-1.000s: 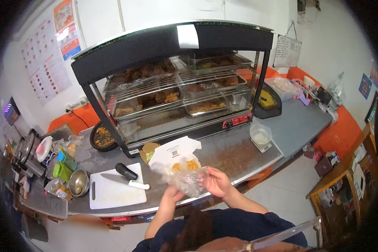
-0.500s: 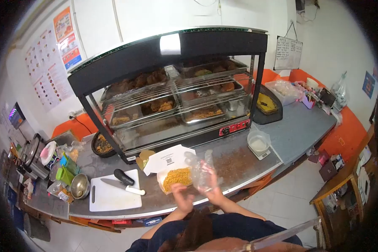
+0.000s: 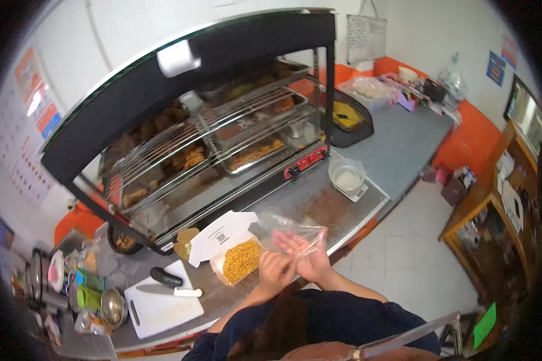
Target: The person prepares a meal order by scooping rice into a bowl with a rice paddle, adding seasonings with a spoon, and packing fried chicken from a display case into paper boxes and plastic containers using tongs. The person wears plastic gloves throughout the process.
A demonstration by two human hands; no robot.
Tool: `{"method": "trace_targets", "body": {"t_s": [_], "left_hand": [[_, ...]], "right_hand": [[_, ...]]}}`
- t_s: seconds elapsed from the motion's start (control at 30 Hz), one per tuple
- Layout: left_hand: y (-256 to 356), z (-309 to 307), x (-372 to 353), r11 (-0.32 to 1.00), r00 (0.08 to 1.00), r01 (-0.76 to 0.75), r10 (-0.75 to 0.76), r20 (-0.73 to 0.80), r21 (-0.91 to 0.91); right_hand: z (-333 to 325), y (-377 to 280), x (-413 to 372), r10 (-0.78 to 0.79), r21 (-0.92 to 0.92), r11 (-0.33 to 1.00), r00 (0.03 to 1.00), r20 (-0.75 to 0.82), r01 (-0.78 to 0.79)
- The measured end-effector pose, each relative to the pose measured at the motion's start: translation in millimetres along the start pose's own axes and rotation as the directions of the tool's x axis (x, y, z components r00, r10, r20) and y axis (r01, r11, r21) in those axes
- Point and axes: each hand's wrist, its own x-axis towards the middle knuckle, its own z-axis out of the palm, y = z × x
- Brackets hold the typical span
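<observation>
A thin clear plastic glove [image 3: 289, 224] spreads loosely over my right hand [image 3: 310, 260], whose palm faces up with fingers stretched out to the left and thumb raised. My left hand [image 3: 276, 271] is closed, its fingertips pinching plastic beside the right palm. Just left of both hands stands an open white takeaway box [image 3: 221, 236] with a printed lid. Orange-brown noodles [image 3: 241, 260] fill its tray. Behind the box is a small brown carton [image 3: 186, 242].
A white cutting board [image 3: 162, 310] carries a knife [image 3: 186, 292] and a dark, elongated item [image 3: 166, 277]. A metal bowl [image 3: 114, 307] stands farther left. Behind is a glass food warmer [image 3: 223, 180] with trays of food. A scale [image 3: 356, 193] bearing a plastic tub [image 3: 347, 174] sits right.
The view has turned right and tilted. My left hand has come across from the noodles to the right hand and closed on the plastic. The plastic now lies stretched across my right fingers.
</observation>
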Motion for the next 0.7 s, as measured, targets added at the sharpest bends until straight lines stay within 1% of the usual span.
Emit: {"method": "trace_targets", "body": {"t_s": [0.03,0.07,0.1,0.13,0.17,0.2,0.23,0.27,0.3,0.33,0.37,0.4,0.43,0.47,0.5,0.53,0.57,0.6,0.63,0.67,0.7], "left_hand": [[0,1,5,0.999,0.999,-0.005,0.006,0.031,-0.032],[2,2,11,1.000,0.998,-0.014,0.016,0.062,-0.026],[3,6,15,0.999,0.996,-0.025,0.027,0.090,-0.024],[0,13,13,0.998,0.992,-0.029,0.036,0.118,-0.061],[-4,21,9,0.995,0.992,-0.070,0.077,0.099,-0.067],[-9,32,6,0.991,0.991,-0.112,0.117,0.072,-0.068],[-13,45,1,0.989,0.989,-0.113,0.121,0.083,-0.094],[-16,57,-5,0.966,0.965,-0.189,0.215,0.148,-0.174],[-18,68,-9,0.933,0.929,-0.254,0.309,0.205,-0.255],[-16,77,-5,0.932,0.927,-0.244,0.306,0.219,-0.269],[-14,88,4,0.927,0.863,-0.101,0.262,0.432,-0.360],[-10,99,12,0.910,0.747,0.064,0.228,0.624,-0.410],[-4,110,21,0.909,0.742,0.092,0.210,0.636,-0.407],[1,122,34,0.916,0.709,0.064,0.237,0.664,-0.396],[4,135,44,0.923,0.676,0.032,0.263,0.688,-0.384],[3,149,46,0.931,0.647,0.144,0.167,0.744,-0.334],[2,160,52,0.933,0.645,0.164,0.144,0.750,-0.320],[-1,169,58,0.950,0.749,0.201,0.009,0.663,-0.239],[-4,176,63,0.956,0.826,0.247,-0.123,0.549,-0.158],[-9,182,68,0.954,0.818,0.267,-0.147,0.556,-0.140],[-18,187,76,0.937,0.836,0.322,-0.215,0.505,-0.133]], "right_hand": [[0,-1,-3,-0.044,0.054,0.998,0.968,0.248,0.032],[-1,0,-5,-0.169,-0.304,0.920,0.949,0.266,0.249],[-1,-4,-5,-0.211,-0.297,0.913,0.947,0.243,0.280],[1,-12,-5,-0.198,-0.718,0.605,0.939,0.283,0.344],[3,-21,-6,-0.156,-0.942,0.131,0.945,0.288,0.308],[6,-30,-5,-0.185,-0.948,0.128,0.946,0.267,0.292],[11,-38,-1,-0.304,-0.872,0.429,0.947,0.105,0.235],[15,-48,5,-0.361,-0.693,0.690,0.929,-0.077,0.211],[15,-60,9,-0.353,-0.431,0.876,0.898,-0.262,0.218],[1,-75,13,-0.358,-0.423,0.879,0.891,-0.280,0.220],[-27,-91,20,-0.443,-0.345,0.868,0.870,-0.215,0.356],[-57,-107,24,-0.523,-0.258,0.841,0.837,-0.162,0.476],[-85,-129,25,-0.513,-0.255,0.849,0.838,-0.188,0.462],[-113,-156,25,-0.641,-0.894,0.353,0.767,-0.017,0.275],[-134,-181,26,-0.586,-0.911,-0.407,0.782,0.213,-0.057],[-150,-203,28,-0.573,-0.915,-0.399,0.796,0.198,-0.060],[-166,-222,29,-0.484,-0.742,-0.610,0.872,0.071,-0.278],[-177,-234,29,-0.420,-0.470,-0.782,0.903,-0.088,-0.409],[-185,-240,27,-0.399,-0.478,-0.782,0.911,-0.107,-0.399],[-191,-247,26,-0.346,-0.470,-0.822,0.937,-0.038,-0.323],[-194,-255,28,-0.291,-0.454,-0.857,0.956,0.039,-0.242]]}}
